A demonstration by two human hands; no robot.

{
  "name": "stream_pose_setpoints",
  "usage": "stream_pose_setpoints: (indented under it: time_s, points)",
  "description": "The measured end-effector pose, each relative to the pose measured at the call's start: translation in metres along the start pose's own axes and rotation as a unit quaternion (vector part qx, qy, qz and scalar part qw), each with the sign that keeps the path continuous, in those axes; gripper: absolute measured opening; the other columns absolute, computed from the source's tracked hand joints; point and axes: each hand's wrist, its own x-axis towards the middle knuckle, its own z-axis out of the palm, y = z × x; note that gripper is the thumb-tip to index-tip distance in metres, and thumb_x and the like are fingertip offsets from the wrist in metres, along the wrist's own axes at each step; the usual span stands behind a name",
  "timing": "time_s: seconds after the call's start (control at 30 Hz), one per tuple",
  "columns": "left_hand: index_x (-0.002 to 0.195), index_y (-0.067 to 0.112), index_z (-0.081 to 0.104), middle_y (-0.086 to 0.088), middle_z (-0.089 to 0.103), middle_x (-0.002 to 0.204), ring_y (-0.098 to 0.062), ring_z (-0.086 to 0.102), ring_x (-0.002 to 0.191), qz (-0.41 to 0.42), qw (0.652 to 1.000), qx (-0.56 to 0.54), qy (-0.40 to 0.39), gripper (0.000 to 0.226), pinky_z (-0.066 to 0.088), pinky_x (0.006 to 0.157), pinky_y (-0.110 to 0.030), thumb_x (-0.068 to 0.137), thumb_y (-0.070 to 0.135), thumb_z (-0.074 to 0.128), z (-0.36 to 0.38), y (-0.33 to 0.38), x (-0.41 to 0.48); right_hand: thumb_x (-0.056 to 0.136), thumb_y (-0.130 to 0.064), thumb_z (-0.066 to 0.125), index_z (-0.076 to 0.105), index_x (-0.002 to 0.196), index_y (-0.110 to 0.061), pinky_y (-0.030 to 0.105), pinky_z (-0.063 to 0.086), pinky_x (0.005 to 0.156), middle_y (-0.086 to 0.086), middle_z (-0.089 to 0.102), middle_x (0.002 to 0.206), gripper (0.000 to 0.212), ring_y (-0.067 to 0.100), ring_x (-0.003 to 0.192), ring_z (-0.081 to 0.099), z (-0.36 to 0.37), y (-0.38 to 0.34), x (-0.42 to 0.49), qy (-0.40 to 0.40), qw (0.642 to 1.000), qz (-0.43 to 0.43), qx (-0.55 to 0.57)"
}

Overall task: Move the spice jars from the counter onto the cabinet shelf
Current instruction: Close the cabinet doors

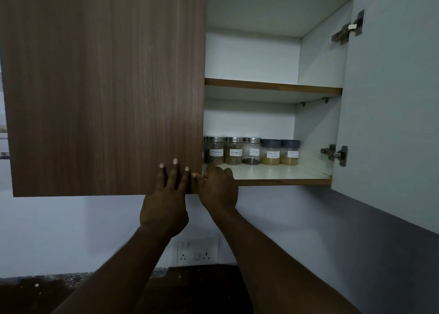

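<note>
Pressing my left hand flat, fingers straight, on the lower corner of the brown wood-grain cabinet door, I curl my right hand round its free edge, I think; the fingertips are hidden. The row of labelled clear spice jars stands upright on the white lower cabinet shelf, just above and right of my right hand, the nearer one.

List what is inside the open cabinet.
On the bottom shelf, a row of spice jars: three steel-lidded, two dark-lidded, plus a sliver of another. The left door covers anything further left.
</note>
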Motion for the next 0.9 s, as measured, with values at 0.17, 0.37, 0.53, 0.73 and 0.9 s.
stream_pose_setpoints:
  time_s: [0.17,0.37,0.53,0.73,0.9]
  points:
    - [0.162,0.029,-0.012,-0.006,-0.029,0.167,-0.040,-0.017,0.154,0.001,1.000,-0.019,-0.009,0.103,0.056,0.091,-0.045,0.091,0.041,0.062,-0.005,0.001,0.002,0.097,-0.049,0.061,0.063,0.116,-0.015,0.039,0.051,0.077,0.006,0.070,0.110,0.039,0.029,0.110,0.057,-0.007,-0.004,-0.006,-0.013,1.000,-0.010,-0.009]
    - [0.164,0.025,-0.003,-0.004,-0.003,0.172,-0.037,0.000,0.157,0.034,0.996,-0.084,-0.011,0.093,0.050,0.105,-0.053,0.095,0.033,0.060,-0.026,0.009,0.002,0.091,-0.039,0.068,0.065,0.102,-0.015,0.034,0.048,0.069,0.006,0.071,0.096,0.027,0.027,0.094,0.061,-0.031,0.007,-0.025,0.002,0.999,-0.031,-0.029]
    - [0.163,0.022,0.011,-0.005,0.011,0.170,-0.033,0.010,0.156,0.077,0.991,-0.110,0.020,0.084,0.047,0.107,-0.050,0.095,0.032,0.059,-0.047,0.040,0.001,0.090,-0.039,0.068,0.066,0.098,-0.015,0.034,0.052,0.067,0.005,0.072,0.092,0.026,0.026,0.088,0.064,-0.075,0.028,-0.040,0.029,0.997,-0.022,-0.061]
    - [0.162,0.026,0.018,-0.003,0.021,0.168,-0.030,0.019,0.154,0.161,0.972,-0.169,0.035,0.079,0.050,0.101,-0.048,0.094,0.031,0.060,-0.071,0.110,-0.004,0.091,-0.038,0.065,0.067,0.095,-0.016,0.029,0.041,0.061,0.003,0.072,0.090,0.022,0.025,0.086,0.065,-0.154,0.063,-0.063,0.068,0.991,0.020,-0.117]
    - [0.160,0.028,0.021,0.002,0.026,0.165,-0.023,0.027,0.150,0.243,0.939,-0.236,0.052,0.077,0.052,0.097,-0.043,0.093,0.028,0.061,-0.099,0.181,-0.017,0.091,-0.040,0.061,0.063,0.096,-0.020,0.033,0.046,0.064,0.000,0.070,0.091,0.020,0.024,0.088,0.061,-0.227,0.102,-0.092,0.104,0.976,0.075,-0.176]
